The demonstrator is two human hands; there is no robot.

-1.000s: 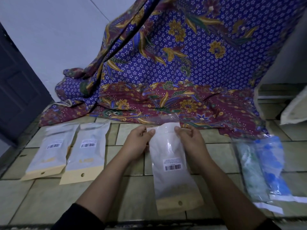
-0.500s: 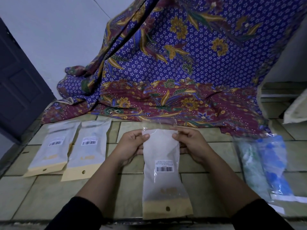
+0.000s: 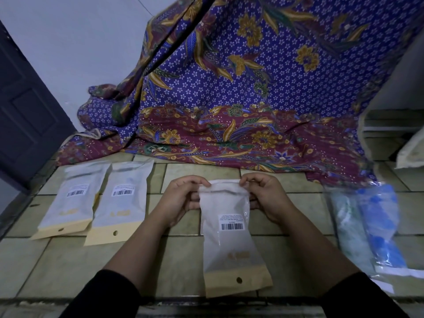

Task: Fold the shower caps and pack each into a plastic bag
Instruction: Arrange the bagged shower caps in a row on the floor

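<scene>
**Flap folded down on the third bag**

Tiled flooring runs up to a purple and maroon batik cloth draped at the back. Just in front of that cloth, both hands pinch the far end of a plastic bag lying flat on the tiles. The left hand grips its left corner, the right hand its right corner, fingers closed on the film. A second ago a clear flap stood up beyond the fingers; now it is turned down over the mouth, so I judge the bag, white with its folded cap, is being sealed. Left of the cloth's hem lie two packed bags, side by side. To the right of the held bag, well apart, wait unpacked shower caps in green and blue.
</scene>
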